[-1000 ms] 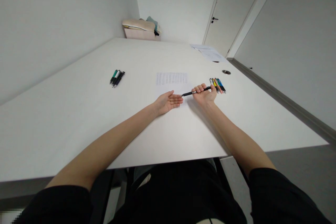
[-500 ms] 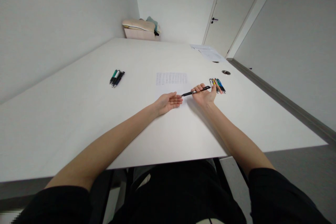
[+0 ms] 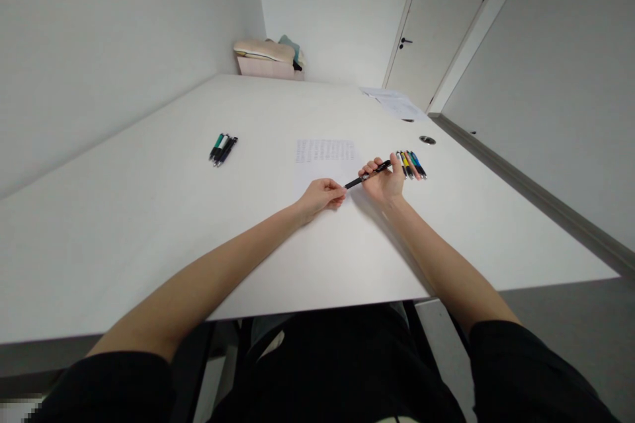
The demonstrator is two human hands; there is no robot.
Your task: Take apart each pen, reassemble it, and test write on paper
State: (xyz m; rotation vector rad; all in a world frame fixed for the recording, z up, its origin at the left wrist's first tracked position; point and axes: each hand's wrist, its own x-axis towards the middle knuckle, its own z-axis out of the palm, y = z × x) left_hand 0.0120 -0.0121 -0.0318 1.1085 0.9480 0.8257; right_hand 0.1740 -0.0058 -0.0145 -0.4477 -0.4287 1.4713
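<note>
My right hand [image 3: 383,180] is closed around a black pen [image 3: 366,176], which points left toward my left hand. My left hand [image 3: 321,195] rests on the lower edge of a white sheet of paper [image 3: 325,157] with faint rows of writing, its fingers curled in close to the pen's tip. I cannot tell whether the fingertips touch the pen. Just right of my right hand lies a row of several coloured pens [image 3: 411,164] on the white table [image 3: 149,225].
A second small group of pens [image 3: 223,147] lies at the table's left. Loose papers [image 3: 394,102] sit at the far right edge, near a round cable grommet [image 3: 427,140]. A pink box with folded cloth [image 3: 268,57] stands in the far corner. A door is at the back right.
My left hand's fingers have curled from flat to bent beside the pen tip. My right hand has tilted the pen's back end up slightly. The view shifted a little.
</note>
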